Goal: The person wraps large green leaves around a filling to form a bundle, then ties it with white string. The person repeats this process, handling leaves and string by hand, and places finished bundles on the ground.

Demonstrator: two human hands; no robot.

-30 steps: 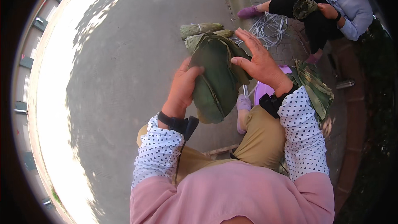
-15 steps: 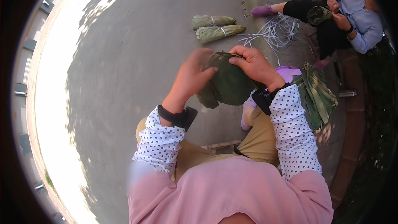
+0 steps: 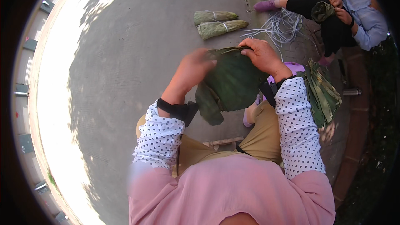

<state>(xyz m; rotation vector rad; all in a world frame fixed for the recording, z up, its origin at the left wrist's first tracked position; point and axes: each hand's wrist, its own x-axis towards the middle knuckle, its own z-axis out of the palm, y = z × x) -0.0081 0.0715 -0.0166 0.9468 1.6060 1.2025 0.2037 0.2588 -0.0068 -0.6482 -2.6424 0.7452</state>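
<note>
Between my hands hangs a large dark green leaf (image 3: 235, 81), its upper edge folded and gathered, with a smaller lobe drooping on the left. My right hand (image 3: 262, 56) pinches the top right of that edge between thumb and fingers. At the upper left edge is my left hand (image 3: 193, 66), closed on the leaf and slightly smeared by motion; its fingertips are partly hidden. Under my right forearm, to the right, lies a stack of folded green and dry leaves (image 3: 321, 93). It partly covers a purple thing (image 3: 293, 67).
Two pale leaf bundles (image 3: 221, 28) tied with white bands lie ahead on the pavement. Beside them is a tangle of white strips (image 3: 281, 27). At the upper right a seated person (image 3: 354, 12) holds a rolled leaf (image 3: 323, 11). A metal pipe (image 3: 352, 92) sticks out at the right.
The leaf has spread wider and hangs lower, its left lobe now more visible. My right hand has shifted slightly up and to the right, apart from the left.
</note>
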